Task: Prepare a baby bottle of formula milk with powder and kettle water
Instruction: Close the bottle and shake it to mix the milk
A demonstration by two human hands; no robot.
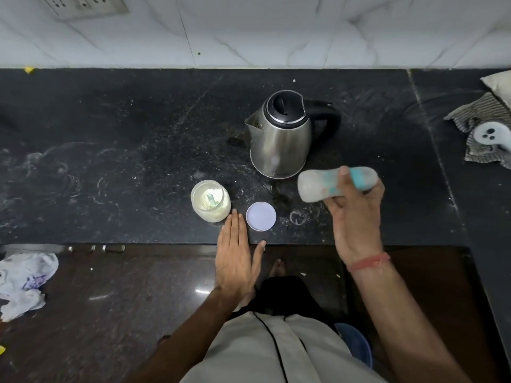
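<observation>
My right hand [356, 217] grips a baby bottle [318, 185] with a blue collar, held sideways and blurred above the black counter [124, 161], just right of the steel kettle [282, 134]. The kettle stands upright, lid shut, handle to the right. An open glass jar of formula powder [210, 200] with a scoop inside stands left of centre near the counter's front edge. Its round pale lid [261, 216] lies flat beside it. My left hand [237, 258] lies flat with fingers together at the counter's edge, between jar and lid, holding nothing.
A striped cloth [481, 125] with a white object [490, 134] on it lies at the far right of the counter. Crumpled plastic bags [25, 280] lie on the floor at the left. A wall socket [83, 4] sits at the top left. A blue bucket [356, 344] stands by my legs.
</observation>
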